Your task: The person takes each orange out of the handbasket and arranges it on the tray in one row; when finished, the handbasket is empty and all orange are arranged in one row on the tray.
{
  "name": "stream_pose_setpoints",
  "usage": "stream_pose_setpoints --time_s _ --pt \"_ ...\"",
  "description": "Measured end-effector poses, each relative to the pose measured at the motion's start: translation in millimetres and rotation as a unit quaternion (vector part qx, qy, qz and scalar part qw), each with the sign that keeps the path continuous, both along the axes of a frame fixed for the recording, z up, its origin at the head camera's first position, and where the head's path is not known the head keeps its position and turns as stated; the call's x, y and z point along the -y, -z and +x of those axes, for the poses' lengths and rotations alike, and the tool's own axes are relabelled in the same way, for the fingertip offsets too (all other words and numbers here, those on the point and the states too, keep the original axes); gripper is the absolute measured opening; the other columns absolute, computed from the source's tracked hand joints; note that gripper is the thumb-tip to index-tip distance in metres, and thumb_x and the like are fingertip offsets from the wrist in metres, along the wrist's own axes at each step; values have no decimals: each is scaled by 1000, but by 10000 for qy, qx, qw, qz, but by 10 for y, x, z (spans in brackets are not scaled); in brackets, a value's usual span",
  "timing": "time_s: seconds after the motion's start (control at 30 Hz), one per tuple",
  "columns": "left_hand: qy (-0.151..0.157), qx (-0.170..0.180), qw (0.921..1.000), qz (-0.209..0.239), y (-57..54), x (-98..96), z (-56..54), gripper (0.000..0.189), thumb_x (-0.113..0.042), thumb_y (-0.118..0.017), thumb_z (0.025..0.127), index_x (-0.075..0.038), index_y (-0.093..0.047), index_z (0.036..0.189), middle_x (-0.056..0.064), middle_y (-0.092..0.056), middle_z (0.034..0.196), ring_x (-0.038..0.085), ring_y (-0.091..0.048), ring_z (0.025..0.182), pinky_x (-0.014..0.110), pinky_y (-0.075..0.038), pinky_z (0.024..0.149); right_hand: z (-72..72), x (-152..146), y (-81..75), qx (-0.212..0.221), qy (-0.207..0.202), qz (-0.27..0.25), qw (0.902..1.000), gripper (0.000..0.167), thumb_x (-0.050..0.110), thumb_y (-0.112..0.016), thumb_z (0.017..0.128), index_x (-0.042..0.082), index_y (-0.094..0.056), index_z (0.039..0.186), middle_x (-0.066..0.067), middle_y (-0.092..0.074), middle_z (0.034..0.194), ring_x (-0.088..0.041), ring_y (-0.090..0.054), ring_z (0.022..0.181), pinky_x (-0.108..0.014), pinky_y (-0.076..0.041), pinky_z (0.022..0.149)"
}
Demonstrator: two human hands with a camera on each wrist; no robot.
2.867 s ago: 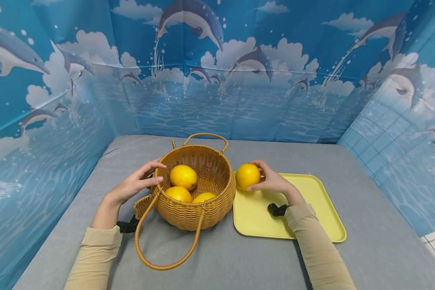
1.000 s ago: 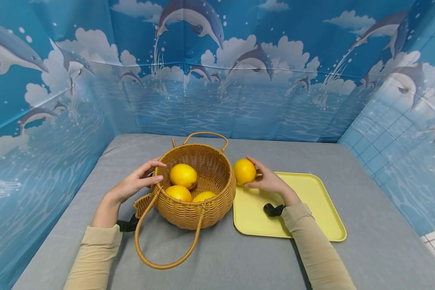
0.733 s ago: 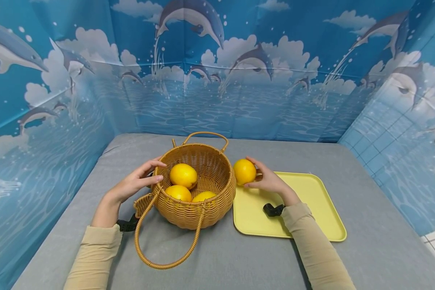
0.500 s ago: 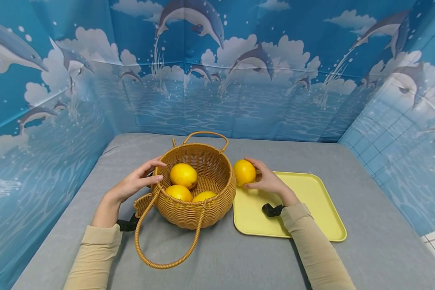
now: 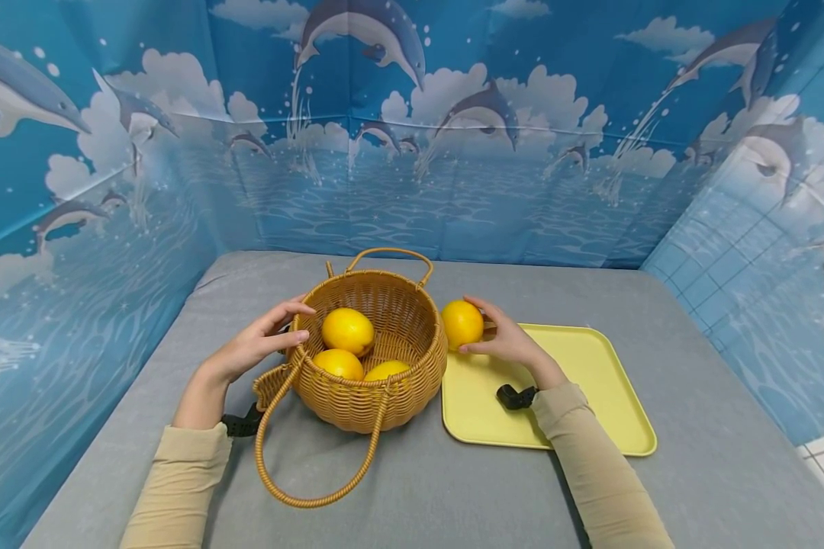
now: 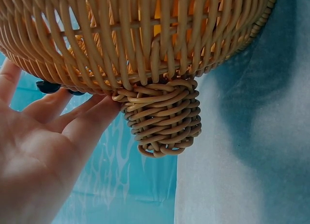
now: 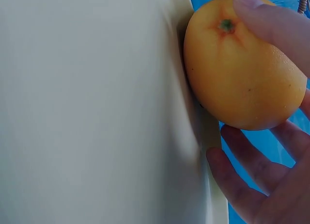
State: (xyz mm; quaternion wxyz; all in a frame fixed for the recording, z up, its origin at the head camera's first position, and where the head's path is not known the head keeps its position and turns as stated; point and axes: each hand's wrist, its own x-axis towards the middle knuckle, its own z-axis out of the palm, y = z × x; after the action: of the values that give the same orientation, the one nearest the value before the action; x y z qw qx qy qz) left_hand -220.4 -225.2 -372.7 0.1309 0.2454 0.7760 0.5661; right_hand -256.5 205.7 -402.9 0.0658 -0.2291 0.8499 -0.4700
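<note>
My left hand [image 5: 257, 345] holds the left rim of a round wicker basket [image 5: 357, 408], with thumb and forefinger at the rim. In the left wrist view, other fingers lie against its woven outer wall. Inside the basket sit several yellow-orange fruits, one orange [image 5: 347, 332] resting above the others. With thumb and fingers my right hand [image 5: 511, 339] grips another orange [image 5: 461, 325] at the far left corner of the yellow tray [image 5: 494, 419], close beside the basket. Its stem end shows in the right wrist view; whether it touches the tray rim I cannot tell.
One basket handle [image 5: 309, 503] hangs forward onto the grey cloth [image 5: 426, 503]; the other handle [image 5: 391, 250] stands up at the back. A woven knob [image 6: 162, 120] juts from the basket's left side. A dolphin-print curtain [image 5: 412, 191] closes off the back and sides.
Since the earliest frame, my right hand has shifted the orange slightly left and away from me, toward the basket. Over the last second it has barely moved. My left hand and the basket stay put.
</note>
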Motion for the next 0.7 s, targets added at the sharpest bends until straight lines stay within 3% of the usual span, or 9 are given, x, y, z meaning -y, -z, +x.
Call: stream_pose_setpoints --time_s 0.7 --pt "-37 58 9999 81 -4 -1 9 42 -21 -53 97 -7 -42 134 7 -9 156 37 -7 140 54 -32 95 3 -10 -30 29 -14 44 10000 87 7 -78 77 7 -27 148 -23 -28 145 -40 -38 124 -50 -39 96"
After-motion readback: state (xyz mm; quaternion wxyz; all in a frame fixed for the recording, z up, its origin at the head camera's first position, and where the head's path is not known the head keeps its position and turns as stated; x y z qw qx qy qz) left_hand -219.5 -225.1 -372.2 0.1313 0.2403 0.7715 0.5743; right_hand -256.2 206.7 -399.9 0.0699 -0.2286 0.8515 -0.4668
